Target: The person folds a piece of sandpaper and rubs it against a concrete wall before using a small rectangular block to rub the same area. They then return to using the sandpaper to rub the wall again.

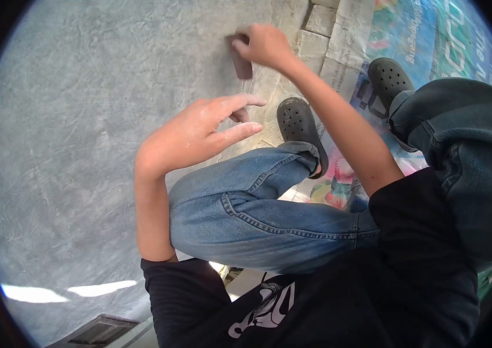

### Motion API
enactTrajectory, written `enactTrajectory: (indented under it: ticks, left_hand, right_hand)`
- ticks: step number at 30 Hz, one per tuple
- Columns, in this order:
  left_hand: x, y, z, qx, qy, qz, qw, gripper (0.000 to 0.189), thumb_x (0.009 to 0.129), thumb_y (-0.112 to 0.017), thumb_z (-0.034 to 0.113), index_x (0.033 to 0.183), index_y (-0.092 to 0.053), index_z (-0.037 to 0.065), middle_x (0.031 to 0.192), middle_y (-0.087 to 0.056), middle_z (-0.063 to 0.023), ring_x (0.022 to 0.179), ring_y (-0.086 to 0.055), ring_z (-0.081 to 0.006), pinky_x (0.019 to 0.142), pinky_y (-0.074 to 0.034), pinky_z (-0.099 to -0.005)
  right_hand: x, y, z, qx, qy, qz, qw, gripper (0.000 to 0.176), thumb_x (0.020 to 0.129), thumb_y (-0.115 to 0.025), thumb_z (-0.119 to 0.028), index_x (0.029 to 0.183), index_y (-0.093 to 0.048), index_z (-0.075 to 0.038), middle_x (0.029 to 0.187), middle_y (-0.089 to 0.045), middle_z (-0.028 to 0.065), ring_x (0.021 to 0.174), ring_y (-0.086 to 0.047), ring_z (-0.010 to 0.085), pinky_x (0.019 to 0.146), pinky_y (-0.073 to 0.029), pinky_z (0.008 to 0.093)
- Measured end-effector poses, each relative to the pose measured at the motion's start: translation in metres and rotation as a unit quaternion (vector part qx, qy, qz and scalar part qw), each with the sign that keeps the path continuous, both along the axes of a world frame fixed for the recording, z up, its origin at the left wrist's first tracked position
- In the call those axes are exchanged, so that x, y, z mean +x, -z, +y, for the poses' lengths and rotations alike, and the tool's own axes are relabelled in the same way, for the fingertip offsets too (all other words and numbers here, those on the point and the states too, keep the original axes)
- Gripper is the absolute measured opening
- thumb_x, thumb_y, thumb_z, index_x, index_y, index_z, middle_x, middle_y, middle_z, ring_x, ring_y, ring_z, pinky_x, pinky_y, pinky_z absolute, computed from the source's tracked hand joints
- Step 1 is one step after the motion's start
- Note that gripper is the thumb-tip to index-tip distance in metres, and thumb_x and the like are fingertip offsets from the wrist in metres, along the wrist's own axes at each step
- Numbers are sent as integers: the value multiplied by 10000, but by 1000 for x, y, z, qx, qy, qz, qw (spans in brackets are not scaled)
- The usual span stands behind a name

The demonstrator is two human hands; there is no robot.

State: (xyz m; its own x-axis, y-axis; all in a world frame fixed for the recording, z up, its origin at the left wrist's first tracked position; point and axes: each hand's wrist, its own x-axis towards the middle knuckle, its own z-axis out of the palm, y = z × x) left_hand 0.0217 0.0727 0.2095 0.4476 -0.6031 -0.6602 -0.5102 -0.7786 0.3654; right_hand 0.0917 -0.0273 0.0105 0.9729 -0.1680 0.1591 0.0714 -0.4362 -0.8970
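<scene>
My right hand (pixel 266 46) grips a reddish-brown, flat rectangular piece of sandpaper (pixel 243 65) at its upper end. The sandpaper lies against the grey plastered surface (pixel 101 116), close to where that meets a rough, pale strip. My left hand (pixel 196 132) is nearer to me, in front of the same grey surface. Its thumb and index finger are stretched out and apart, the other fingers partly curled, with nothing between them. Whitish dust shows on its fingertips.
Pale bricks (pixel 320 20) edge the grey surface at the top. A colourful printed banner (pixel 420 26) covers the ground at right. My feet, in dark clogs (pixel 296 119), and my bent jeans knees (pixel 228 203) are close to my arms. A dark-framed object (pixel 104 330) stands at bottom left.
</scene>
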Motion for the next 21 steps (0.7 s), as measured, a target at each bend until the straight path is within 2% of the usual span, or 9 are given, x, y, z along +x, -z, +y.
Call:
enactTrajectory:
  ticks: [1, 5, 8, 13, 17, 21]
  left_hand:
    - [0, 0, 0, 0, -4, 3, 1000, 392, 896, -546, 276, 1234, -524, 80, 881, -644, -94, 843, -608, -207, 785, -476, -345]
    - [4, 6, 5, 45, -18, 12, 999, 388, 897, -545, 278, 1232, -526, 82, 870, -639, -92, 833, -606, -207, 782, -476, -342]
    - [6, 8, 5, 51, -2, 18, 999, 384, 897, -547, 277, 1230, -529, 87, 862, -638, -94, 824, -605, -206, 781, -474, -338]
    - [7, 5, 1, 2, 26, 16, 1000, 378, 897, -548, 276, 1229, -530, 95, 850, -637, -90, 809, -602, -200, 769, -472, -335]
    - [5, 5, -2, 6, 10, 19, 1000, 373, 898, -547, 278, 1227, -531, 101, 852, -639, -88, 801, -602, -200, 762, -473, -334]
    - [8, 12, 9, 49, -25, 28, 998, 372, 903, -542, 293, 1227, -534, 109, 849, -643, -81, 795, -602, -196, 755, -473, -331]
  right_hand:
    - [4, -2, -5, 28, 42, -15, 999, 234, 759, -593, -285, 886, -689, -113, 764, -654, 147, 729, -627, 341, 644, -500, 434]
    - [13, -8, -2, -3, 68, -75, 995, 223, 764, -590, -274, 884, -684, -112, 745, -649, 151, 715, -625, 340, 629, -496, 432]
    - [-1, 1, 18, -10, 35, -39, 999, 187, 762, -584, -237, 843, -668, -90, 713, -637, 156, 698, -615, 344, 615, -488, 438]
    - [-15, 11, 27, -27, -3, -55, 998, 202, 752, -586, -244, 834, -666, -77, 721, -639, 157, 708, -615, 348, 628, -487, 441]
    - [-6, 15, 13, 19, -31, 12, 999, 256, 736, -597, -279, 844, -668, -57, 733, -644, 162, 710, -626, 336, 639, -491, 414]
    - [-1, 10, -7, 113, 7, 55, 992, 349, 700, -602, -315, 867, -659, -14, 734, -647, 165, 686, -633, 290, 647, -492, 367]
